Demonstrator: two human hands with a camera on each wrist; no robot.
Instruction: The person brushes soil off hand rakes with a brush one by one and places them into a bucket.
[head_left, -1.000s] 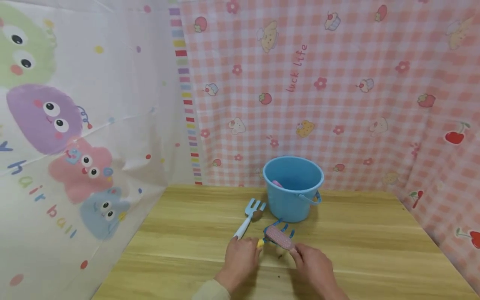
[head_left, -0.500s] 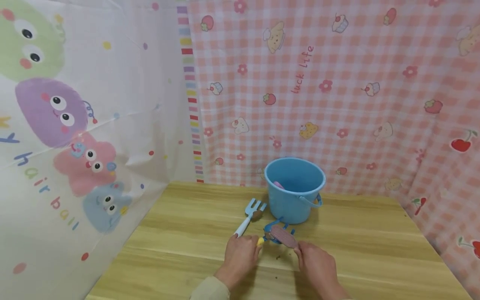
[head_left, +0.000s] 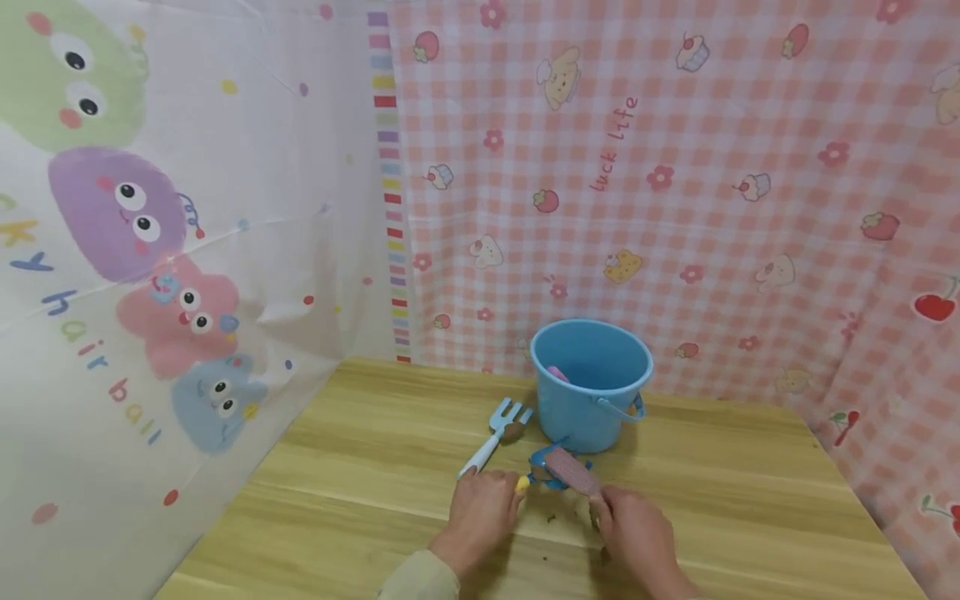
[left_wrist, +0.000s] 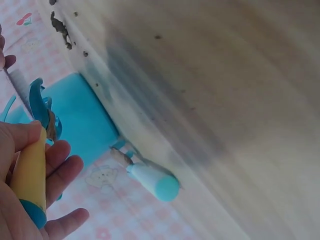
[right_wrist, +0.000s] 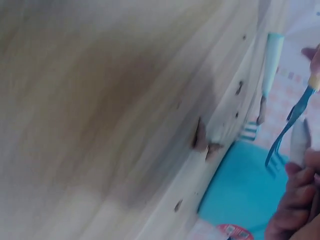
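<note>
My left hand (head_left: 483, 510) grips the yellow handle (left_wrist: 30, 172) of a small blue hand rake (head_left: 537, 467), whose curved tines point forward just in front of the bucket. Brown dirt clings near the rake's neck in the left wrist view. My right hand (head_left: 639, 531) holds a pink brush (head_left: 573, 473) by its handle, and the brush head overlaps the rake tines from above. Brown clumps (right_wrist: 200, 137) show below the tools in the right wrist view. Dark crumbs (head_left: 551, 518) lie on the table between the hands.
A light blue bucket (head_left: 577, 417) stands behind the tools, with a pink object (head_left: 557, 373) inside and its handle hanging down. To its left lies a pale blue hand fork (head_left: 480, 458) with brown dirt (head_left: 513, 431) by its tines. Patterned cloths (head_left: 570, 225) hang around the wooden table (head_left: 360, 467).
The brush has shifted slightly right and down over the rake tines. More brown bits appear beneath my right hand. The head view has tilted a little; bucket and fork stay put.
</note>
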